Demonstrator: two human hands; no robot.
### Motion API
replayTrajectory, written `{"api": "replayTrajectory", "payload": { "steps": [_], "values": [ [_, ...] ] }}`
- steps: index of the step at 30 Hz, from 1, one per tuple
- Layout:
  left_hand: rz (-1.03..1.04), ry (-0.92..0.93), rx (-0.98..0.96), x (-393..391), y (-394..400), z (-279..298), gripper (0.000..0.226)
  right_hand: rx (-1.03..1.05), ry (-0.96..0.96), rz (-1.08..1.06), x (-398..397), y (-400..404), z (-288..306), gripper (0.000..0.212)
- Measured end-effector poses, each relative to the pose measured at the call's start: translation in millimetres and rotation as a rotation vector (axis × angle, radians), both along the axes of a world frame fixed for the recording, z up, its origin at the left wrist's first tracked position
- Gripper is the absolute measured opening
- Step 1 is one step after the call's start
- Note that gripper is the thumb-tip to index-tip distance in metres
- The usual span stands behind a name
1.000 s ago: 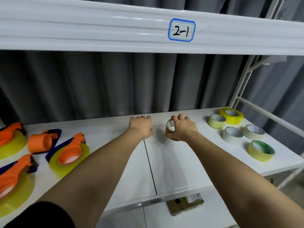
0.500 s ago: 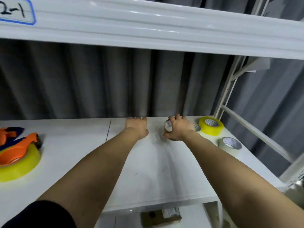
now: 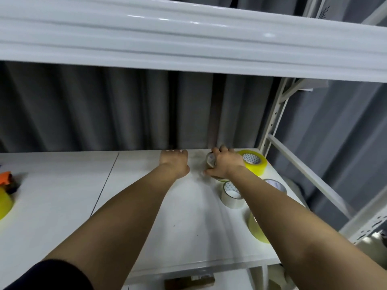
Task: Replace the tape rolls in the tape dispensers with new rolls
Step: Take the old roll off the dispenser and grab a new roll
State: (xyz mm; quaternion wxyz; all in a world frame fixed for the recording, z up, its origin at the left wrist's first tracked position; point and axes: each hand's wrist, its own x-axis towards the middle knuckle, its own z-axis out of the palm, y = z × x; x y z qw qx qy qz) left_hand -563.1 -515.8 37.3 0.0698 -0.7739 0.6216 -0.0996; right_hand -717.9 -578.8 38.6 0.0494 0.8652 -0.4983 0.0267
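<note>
My right hand [image 3: 225,164] grips a small pale tape roll [image 3: 211,161] standing on edge at the back of the white shelf [image 3: 146,206], beside a yellow roll [image 3: 254,164]. My left hand [image 3: 174,164] rests palm down on the shelf just left of it, holding nothing. More rolls lie to the right: a clear one [image 3: 231,194], a whitish one [image 3: 276,185] behind my forearm, and a yellow one [image 3: 256,229] partly hidden under my arm. At the far left edge an orange dispenser [image 3: 7,180] sits on a yellow roll [image 3: 4,204].
A white shelf beam [image 3: 188,45] runs overhead, close above the work space. Grey curtain [image 3: 104,109] hangs behind. A white upright post [image 3: 274,118] and slanted rail [image 3: 303,170] bound the right side. A cardboard box [image 3: 188,282] lies on the lower level.
The view has swung right, so most dispensers have left the frame. My right hand has carried the small roll rightward up to the yellow roll; my left hand followed alongside.
</note>
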Motion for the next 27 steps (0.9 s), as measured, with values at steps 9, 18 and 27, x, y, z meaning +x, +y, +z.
{"api": "replayTrajectory", "payload": {
  "steps": [9, 18, 27],
  "values": [
    [-0.055, -0.01, 0.046, -23.5, -20.8, -2.1, 0.046, 0.026, -0.003, -0.024, -25.8, -18.1, -3.7, 0.084],
    [-0.061, 0.047, 0.023, -75.3, -60.8, 1.1, 0.056, 0.064, 0.047, -0.031, -86.0, -70.8, -6.2, 0.091],
    [-0.095, 0.151, 0.054, -153.9, -116.1, -20.1, 0.054, 0.069, 0.067, 0.006, -148.6, -132.3, -1.6, 0.089]
  ]
}}
